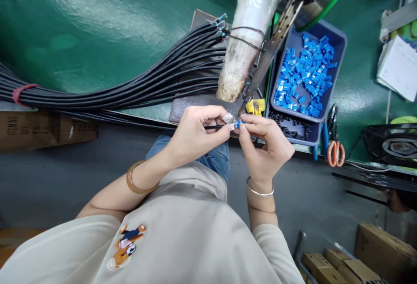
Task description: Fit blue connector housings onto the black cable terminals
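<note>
My left hand (198, 134) pinches the end of a black cable (213, 127) between thumb and forefinger. Just right of it, my right hand (265, 143) has its fingertips closed on a small blue connector (239, 124) at the cable's tip. The fingertips of both hands almost meet, and thin wires show between them. Above the hands is the lower end of a plastic-wrapped tube (230, 86), beside a metal strip (272, 49). A yellow piece (256, 107) lies close behind my right fingers. The bundle of black cables (130, 90) stretches to the left, tied with a red band (20, 92).
To the right, a grey bin (340, 58) holds many blue connectors, with small black parts (291, 127) in a tray below. Orange-handled scissors (335, 153) lie at the green table's (97, 14) edge. Papers (399, 67) and a black fan (394, 147) sit farther right.
</note>
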### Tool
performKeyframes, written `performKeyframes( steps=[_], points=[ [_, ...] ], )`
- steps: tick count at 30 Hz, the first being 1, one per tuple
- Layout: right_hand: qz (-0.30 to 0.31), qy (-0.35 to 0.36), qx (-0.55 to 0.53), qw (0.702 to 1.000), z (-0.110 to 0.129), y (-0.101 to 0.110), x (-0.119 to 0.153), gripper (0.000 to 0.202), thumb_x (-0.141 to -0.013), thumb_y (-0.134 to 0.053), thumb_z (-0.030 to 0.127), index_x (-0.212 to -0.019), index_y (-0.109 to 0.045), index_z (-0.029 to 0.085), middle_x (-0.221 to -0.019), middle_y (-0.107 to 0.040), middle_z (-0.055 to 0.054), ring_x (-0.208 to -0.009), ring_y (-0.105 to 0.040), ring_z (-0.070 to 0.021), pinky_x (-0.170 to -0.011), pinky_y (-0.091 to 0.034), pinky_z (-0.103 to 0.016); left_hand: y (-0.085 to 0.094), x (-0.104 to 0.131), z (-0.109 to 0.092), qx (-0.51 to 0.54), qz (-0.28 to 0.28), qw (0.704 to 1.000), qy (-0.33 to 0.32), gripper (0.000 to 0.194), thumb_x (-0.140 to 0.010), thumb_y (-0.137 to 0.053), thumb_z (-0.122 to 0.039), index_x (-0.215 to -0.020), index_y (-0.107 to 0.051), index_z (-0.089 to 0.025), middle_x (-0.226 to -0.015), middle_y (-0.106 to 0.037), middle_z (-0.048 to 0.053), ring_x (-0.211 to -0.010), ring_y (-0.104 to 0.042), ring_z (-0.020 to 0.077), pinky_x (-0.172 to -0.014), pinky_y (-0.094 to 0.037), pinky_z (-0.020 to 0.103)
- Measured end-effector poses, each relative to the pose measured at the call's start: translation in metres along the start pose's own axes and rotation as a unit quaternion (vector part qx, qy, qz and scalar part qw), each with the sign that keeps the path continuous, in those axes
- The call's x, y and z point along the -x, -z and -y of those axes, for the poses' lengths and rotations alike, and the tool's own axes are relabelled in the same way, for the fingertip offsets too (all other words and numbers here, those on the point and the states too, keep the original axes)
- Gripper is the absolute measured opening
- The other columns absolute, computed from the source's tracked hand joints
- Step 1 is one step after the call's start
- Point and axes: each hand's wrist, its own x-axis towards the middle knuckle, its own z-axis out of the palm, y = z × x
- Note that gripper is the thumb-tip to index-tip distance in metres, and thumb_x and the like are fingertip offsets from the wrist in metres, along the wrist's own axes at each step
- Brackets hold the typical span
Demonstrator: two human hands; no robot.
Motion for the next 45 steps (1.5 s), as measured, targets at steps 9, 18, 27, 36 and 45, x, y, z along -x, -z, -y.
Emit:
performKeyframes(
  steps=[9, 18, 27, 36, 45],
  points=[
    [0.005, 0.027, 0.007, 1.000, 0.006, -0.001, 0.000, 0.018, -0.079, -0.068, 0.005, -0.085, -0.063, 0.021, -0.091, -0.074, 0.000, -0.085, -0.072, -0.0119, -0.077, -0.059, -0.025, -0.004, 0.001, 0.002, 0.027, -0.030, 0.999, -0.010, 0.004, -0.076, -0.062, -0.012, -0.071, -0.061, -0.012, -0.066, -0.059, -0.001, -0.060, -0.052, 0.0059, -0.056, -0.045, 0.014],
    [-0.005, 0.000, -0.013, 1.000, 0.003, -0.001, -0.001, 0.015, -0.080, -0.068, 0.008, -0.082, -0.060, 0.021, -0.092, -0.073, 0.000, -0.086, -0.071, -0.0124, -0.079, -0.059, -0.029, -0.002, -0.004, -0.004, 0.005, -0.022, 1.000, -0.020, 0.006, -0.074, -0.062, -0.013, -0.069, -0.065, -0.012, -0.063, -0.062, 0.000, -0.059, -0.055, 0.0076, -0.056, -0.047, 0.017],
    [-0.007, 0.015, 0.014, 1.000, 0.004, -0.001, -0.008, 0.015, -0.080, -0.070, 0.009, -0.082, -0.062, 0.022, -0.091, -0.074, 0.001, -0.087, -0.071, -0.0134, -0.079, -0.059, -0.029, -0.006, -0.005, -0.004, -0.035, -0.058, 0.997, -0.024, 0.008, -0.075, -0.062, -0.016, -0.069, -0.063, -0.012, -0.060, -0.058, -0.002, -0.056, -0.052, 0.0062, -0.049, -0.043, 0.014],
    [0.024, 0.054, 0.041, 0.997, 0.002, 0.000, -0.001, 0.017, -0.079, -0.069, 0.008, -0.083, -0.058, 0.021, -0.100, -0.074, -0.003, -0.085, -0.072, -0.0112, -0.076, -0.060, -0.024, -0.003, -0.004, 0.002, -0.018, -0.022, 0.999, -0.024, 0.008, -0.077, -0.062, -0.015, -0.070, -0.061, -0.013, -0.063, -0.058, -0.001, -0.059, -0.053, 0.0071, -0.055, -0.045, 0.016],
    [-0.046, -0.011, 0.019, 0.999, 0.005, 0.006, 0.003, 0.013, -0.082, -0.068, 0.009, -0.084, -0.061, 0.020, -0.090, -0.075, 0.001, -0.083, -0.073, -0.0128, -0.070, -0.061, -0.025, 0.000, 0.011, 0.009, -0.223, -0.072, 0.956, -0.176, 0.010, -0.083, -0.070, -0.023, -0.086, -0.064, -0.015, -0.070, -0.065, -0.001, -0.057, -0.054, 0.0080, -0.054, -0.043, 0.020]
  ],
)
